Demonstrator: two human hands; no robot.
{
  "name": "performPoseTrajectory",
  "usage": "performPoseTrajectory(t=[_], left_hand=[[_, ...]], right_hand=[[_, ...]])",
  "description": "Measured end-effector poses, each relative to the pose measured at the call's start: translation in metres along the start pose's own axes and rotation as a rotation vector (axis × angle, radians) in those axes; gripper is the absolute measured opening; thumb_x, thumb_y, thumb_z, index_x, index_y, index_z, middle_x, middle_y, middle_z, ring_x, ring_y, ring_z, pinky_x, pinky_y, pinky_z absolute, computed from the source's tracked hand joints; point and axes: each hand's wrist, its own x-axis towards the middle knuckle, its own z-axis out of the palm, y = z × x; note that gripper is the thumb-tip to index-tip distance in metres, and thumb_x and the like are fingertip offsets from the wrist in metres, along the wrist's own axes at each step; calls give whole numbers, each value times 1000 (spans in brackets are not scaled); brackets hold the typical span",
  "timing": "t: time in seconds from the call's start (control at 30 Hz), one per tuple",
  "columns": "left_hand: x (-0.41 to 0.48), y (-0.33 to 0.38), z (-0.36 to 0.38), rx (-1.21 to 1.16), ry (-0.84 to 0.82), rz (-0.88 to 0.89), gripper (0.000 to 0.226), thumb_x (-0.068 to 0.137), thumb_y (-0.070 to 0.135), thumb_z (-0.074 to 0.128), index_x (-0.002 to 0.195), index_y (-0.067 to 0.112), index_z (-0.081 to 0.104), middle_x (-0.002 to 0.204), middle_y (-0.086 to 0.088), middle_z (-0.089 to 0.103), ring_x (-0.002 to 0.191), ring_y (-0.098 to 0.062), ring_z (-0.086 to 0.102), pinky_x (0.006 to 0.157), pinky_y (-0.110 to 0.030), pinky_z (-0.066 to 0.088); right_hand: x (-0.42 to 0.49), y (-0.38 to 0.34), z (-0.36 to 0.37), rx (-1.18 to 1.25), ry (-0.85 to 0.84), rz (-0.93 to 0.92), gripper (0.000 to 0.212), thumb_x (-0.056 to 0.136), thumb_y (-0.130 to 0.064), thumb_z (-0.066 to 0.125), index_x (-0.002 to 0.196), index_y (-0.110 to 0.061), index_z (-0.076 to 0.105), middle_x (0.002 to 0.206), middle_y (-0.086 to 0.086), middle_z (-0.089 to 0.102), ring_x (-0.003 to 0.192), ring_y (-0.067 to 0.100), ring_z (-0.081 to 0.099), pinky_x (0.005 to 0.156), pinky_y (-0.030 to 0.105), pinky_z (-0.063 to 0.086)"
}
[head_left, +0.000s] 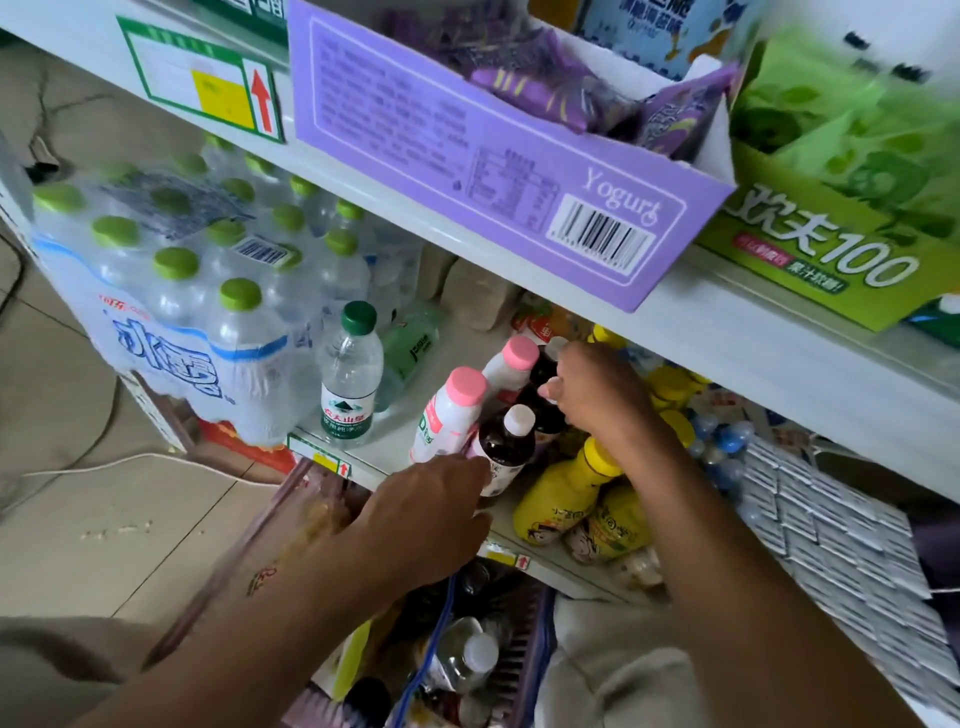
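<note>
Two pink-capped bottles, one green-capped water bottle.

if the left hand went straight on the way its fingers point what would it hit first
The front dark bottle with the white cap: the left hand points up and right at it, fingertips seemingly at its label. The nearer pink-capped bottle stands just left of that line; depth is hard to judge.

Small shop: white shelves with price tags, shrink-wrapped water pack, open display cartons, drink bottles
</note>
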Motion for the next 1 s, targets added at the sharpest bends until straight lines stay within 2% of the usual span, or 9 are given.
performPoseTrajectory(t=[0.07,0.13,0.27,0.3,0.4,0.47,0.63,0.73,1.0], left_hand=[[-1,0,-5,2,9,6,42,100,42,55,139,31,48,141,6,57,122,-20,61,100,-35,50],[-2,0,-8,19,19,17,43,101,41,53,143,32,46,145,7,55,125,-18,60,102,-34,49],[-1,5,-14,82,23,20,45,103,41,49,146,29,42,149,7,51,129,-20,58,103,-35,48],[-1,6,-14,92,25,19,45,104,40,48,146,29,41,149,6,51,129,-21,58,103,-35,48],[-1,6,-10,137,33,14,46,104,40,47,147,25,40,148,3,52,129,-23,58,101,-36,50],[-2,5,-7,178,21,14,48,104,39,46,149,24,38,150,1,51,130,-25,57,102,-37,50],[-7,-1,-2,208,-22,38,48,104,37,47,149,24,38,145,2,52,128,-24,58,101,-37,51],[-7,-8,2,225,-22,56,48,103,39,47,148,27,37,139,5,54,125,-21,59,97,-36,50],[-5,-4,-1,221,-15,62,46,104,38,47,147,27,38,141,5,54,127,-21,58,99,-35,48]], right_hand=[[1,7,0,119,-71,43,36,90,-30,76,72,-13,51,76,10,64,79,34,71,69,40,57],[-2,12,0,248,-106,96,31,91,-29,77,82,-7,58,75,12,69,69,28,71,65,42,63],[-5,11,-3,246,-56,96,32,95,-33,72,94,-2,63,68,6,62,58,23,65,50,26,47],[-4,10,-6,229,-38,83,31,97,-36,68,97,-4,65,74,7,67,64,25,69,54,26,49],[12,9,-10,133,68,72,32,105,-35,53,119,-11,67,116,13,71,108,33,67,88,36,48],[26,10,-8,96,137,54,30,103,-29,54,120,-9,68,123,15,70,116,35,63,95,39,47],[43,9,10,20,112,33,20,95,-27,66,94,-8,64,104,25,68,104,41,66,74,40,42],[43,7,10,33,116,78,31,97,-27,67,111,0,68,116,26,69,109,41,65,79,41,47],[48,7,14,-77,69,98,24,100,-19,60,119,-4,64,125,21,67,117,40,62,81,37,44]])
